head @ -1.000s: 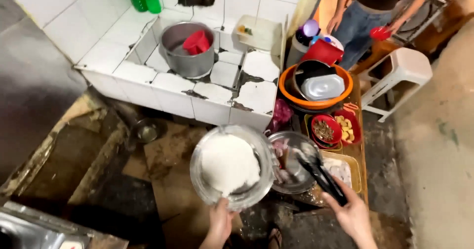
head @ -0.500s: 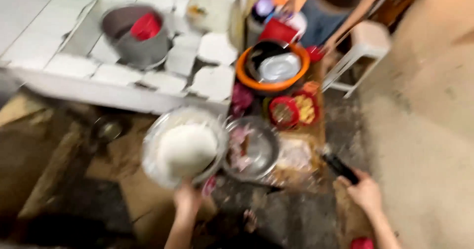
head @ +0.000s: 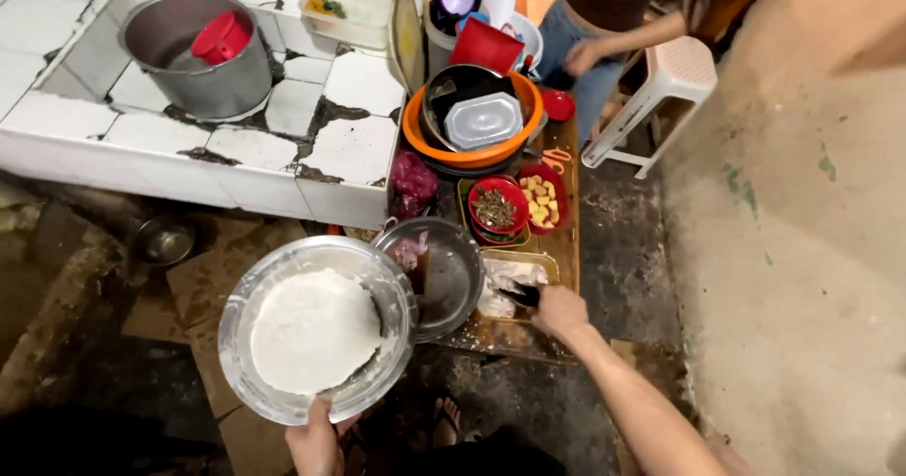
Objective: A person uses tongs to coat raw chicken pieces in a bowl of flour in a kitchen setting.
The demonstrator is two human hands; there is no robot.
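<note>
My left hand (head: 316,441) grips the near rim of a clear glass bowl (head: 247,299) that holds a white mound of dough or batter (head: 311,332), held above the floor. My right hand (head: 561,311) is closed on a dark-handled utensil (head: 521,295), whose tip rests over a rectangular tray (head: 552,267) with pale pieces on it. A steel bowl (head: 459,278) with pinkish bits sits between the glass bowl and the tray, partly covered by the glass bowl.
A low wooden board carries a red bowl of dark bits (head: 496,206), a red bowl of yellow chunks (head: 542,198) and an orange basin of containers (head: 477,117). A white tiled ledge (head: 349,150) holds a steel pot (head: 193,56). Another person (head: 604,23) stands by a white stool (head: 665,84).
My right hand has moved left from the open floor onto the tray with the utensil. The view has shifted and steadied; the glass bowl stays in my left hand.
</note>
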